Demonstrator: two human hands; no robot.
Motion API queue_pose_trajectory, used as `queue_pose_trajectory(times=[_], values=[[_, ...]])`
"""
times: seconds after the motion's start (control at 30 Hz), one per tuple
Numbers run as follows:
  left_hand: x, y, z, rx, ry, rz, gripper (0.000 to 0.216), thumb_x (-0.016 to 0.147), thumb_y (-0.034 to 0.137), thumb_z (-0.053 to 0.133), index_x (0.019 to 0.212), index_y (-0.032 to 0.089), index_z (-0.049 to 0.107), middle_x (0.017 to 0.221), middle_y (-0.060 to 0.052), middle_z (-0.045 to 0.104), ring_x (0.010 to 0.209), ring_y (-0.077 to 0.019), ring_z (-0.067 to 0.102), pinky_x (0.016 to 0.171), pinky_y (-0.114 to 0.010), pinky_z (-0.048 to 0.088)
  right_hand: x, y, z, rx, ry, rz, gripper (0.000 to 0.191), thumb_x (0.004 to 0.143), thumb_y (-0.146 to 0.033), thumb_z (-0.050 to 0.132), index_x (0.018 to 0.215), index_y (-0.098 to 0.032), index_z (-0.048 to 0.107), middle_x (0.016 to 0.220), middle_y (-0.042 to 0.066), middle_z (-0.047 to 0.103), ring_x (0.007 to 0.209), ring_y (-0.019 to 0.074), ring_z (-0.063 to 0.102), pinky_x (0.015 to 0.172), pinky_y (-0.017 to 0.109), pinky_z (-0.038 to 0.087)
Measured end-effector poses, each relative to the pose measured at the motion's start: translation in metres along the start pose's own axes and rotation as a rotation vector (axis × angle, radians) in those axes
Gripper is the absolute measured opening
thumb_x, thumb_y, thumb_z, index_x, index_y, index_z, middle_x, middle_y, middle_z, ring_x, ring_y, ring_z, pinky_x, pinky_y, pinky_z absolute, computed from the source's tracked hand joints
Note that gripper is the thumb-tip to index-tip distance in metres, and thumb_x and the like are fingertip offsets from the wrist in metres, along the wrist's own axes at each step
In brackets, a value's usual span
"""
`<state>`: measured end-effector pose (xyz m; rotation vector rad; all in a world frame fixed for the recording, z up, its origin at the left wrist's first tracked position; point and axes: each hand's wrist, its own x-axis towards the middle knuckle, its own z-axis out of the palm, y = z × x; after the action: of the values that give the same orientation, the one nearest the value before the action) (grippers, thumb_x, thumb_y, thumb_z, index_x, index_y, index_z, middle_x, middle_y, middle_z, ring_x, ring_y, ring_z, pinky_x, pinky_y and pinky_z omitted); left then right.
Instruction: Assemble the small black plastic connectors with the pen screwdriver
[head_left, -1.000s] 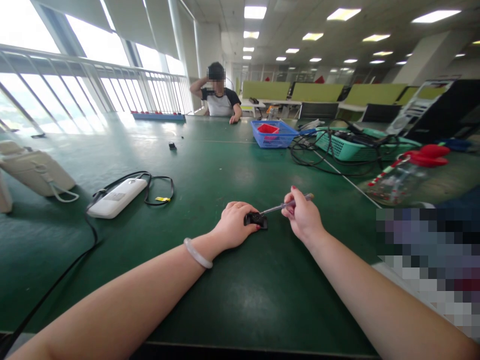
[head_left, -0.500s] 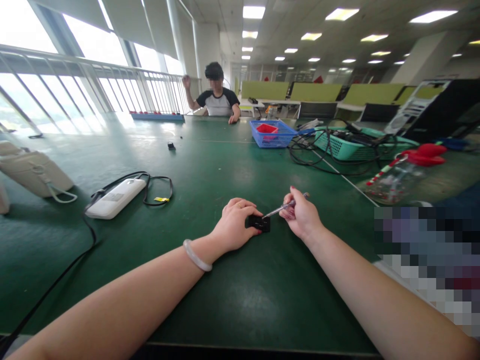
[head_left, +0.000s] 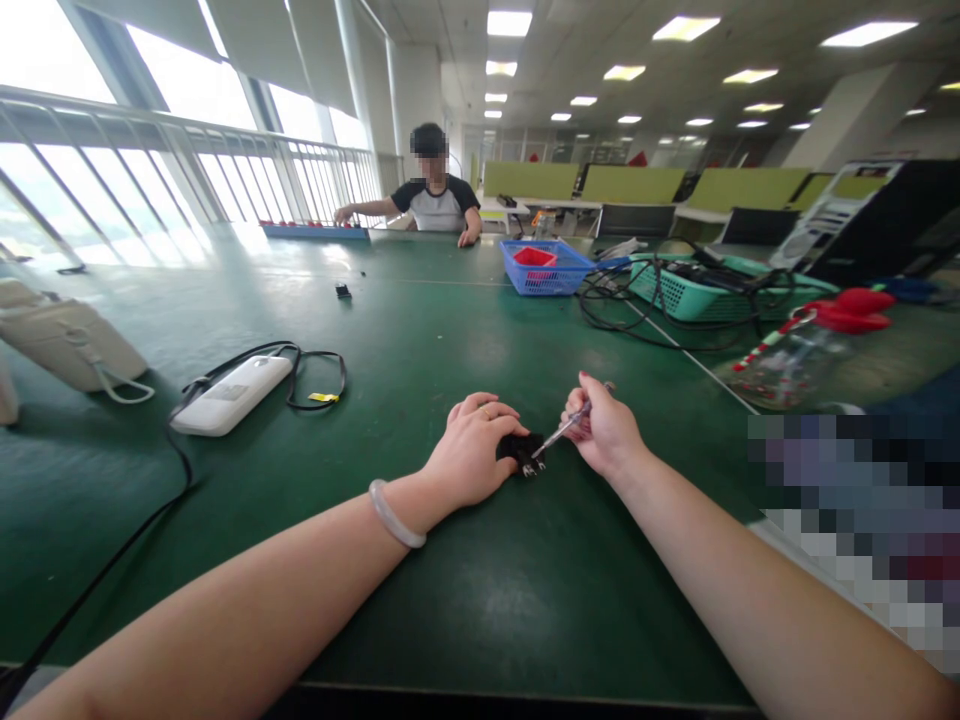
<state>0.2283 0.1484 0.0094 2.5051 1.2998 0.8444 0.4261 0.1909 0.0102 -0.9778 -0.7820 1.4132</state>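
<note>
A small black block-like part (head_left: 523,449) with metal prongs at its near edge rests on the green table (head_left: 450,600). Thumb and fingers of my left hand (head_left: 474,450) grip it from the left, hiding some of it. My right hand (head_left: 602,430) is closed round a thin, shiny screwdriver-like tool (head_left: 561,432). The tool's tip reaches down-left to the black part and appears to touch it.
Left of my hands lies a white power-bank-like device (head_left: 234,396) with a black strap. Farther off are a small black piece (head_left: 343,291), a blue basket (head_left: 545,268), a green basket (head_left: 705,295) with cables, a clear bottle (head_left: 795,355) and a seated person (head_left: 439,205).
The black part has turned in my left hand, and its metal prongs now show. The tool's tip has shifted slightly down. Across the table, the person's raised hand has come down to the blue rack.
</note>
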Motion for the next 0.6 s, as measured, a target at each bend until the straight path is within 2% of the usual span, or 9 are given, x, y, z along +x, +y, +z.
queue_pose_trajectory(times=[0.1, 0.17, 0.33, 0.43, 0.6], values=[[0.001, -0.001, 0.001, -0.008, 0.001, -0.045, 0.034, 0.072, 0.025, 0.076, 0.106, 0.027, 0.072, 0.120, -0.001, 0.068, 0.126, -0.0282, 0.045, 0.111, -0.046, 0.035, 0.000, -0.003, 0.000, -0.086, -0.002, -0.030, 0.054, 0.085, -0.048, 0.059, 0.043, -0.020, 0.037, 0.036, -0.007, 0.028, 0.032, 0.0058, 0.025, 0.034, 0.021, 0.021], [0.002, -0.003, 0.001, -0.017, -0.003, -0.085, 0.033, 0.073, 0.031, 0.077, 0.105, 0.026, 0.071, 0.119, -0.002, 0.069, 0.124, -0.0276, 0.046, 0.110, -0.045, 0.035, -0.001, -0.006, 0.000, -0.157, 0.031, -0.102, 0.056, 0.084, -0.050, 0.059, 0.042, -0.021, 0.036, 0.038, -0.006, 0.029, 0.033, 0.0063, 0.027, 0.034, 0.022, 0.022], [0.003, -0.006, 0.002, -0.003, -0.038, -0.148, 0.033, 0.078, 0.035, 0.072, 0.110, 0.026, 0.071, 0.118, -0.002, 0.069, 0.123, -0.0270, 0.048, 0.109, -0.045, 0.037, -0.011, -0.014, -0.002, -0.418, 0.171, -0.499, 0.052, 0.088, -0.052, 0.055, 0.047, -0.020, 0.050, 0.045, -0.003, 0.040, 0.043, 0.0097, 0.038, 0.042, 0.024, 0.030], [0.002, -0.006, 0.002, 0.022, -0.022, -0.165, 0.041, 0.075, 0.040, 0.074, 0.113, 0.025, 0.070, 0.119, -0.003, 0.068, 0.123, -0.0283, 0.047, 0.109, -0.046, 0.037, -0.022, -0.014, 0.002, -0.628, 0.108, -0.674, 0.051, 0.092, -0.051, 0.052, 0.052, -0.020, 0.056, 0.049, -0.001, 0.045, 0.048, 0.0115, 0.043, 0.049, 0.026, 0.033], [0.001, -0.007, 0.002, 0.063, -0.041, -0.200, 0.042, 0.073, 0.046, 0.075, 0.109, 0.023, 0.072, 0.121, -0.005, 0.067, 0.124, -0.0302, 0.046, 0.109, -0.047, 0.037, -0.032, -0.012, 0.012, -0.798, -0.018, -0.720, 0.050, 0.094, -0.048, 0.050, 0.053, -0.020, 0.056, 0.049, -0.002, 0.046, 0.050, 0.0131, 0.046, 0.053, 0.028, 0.034]])
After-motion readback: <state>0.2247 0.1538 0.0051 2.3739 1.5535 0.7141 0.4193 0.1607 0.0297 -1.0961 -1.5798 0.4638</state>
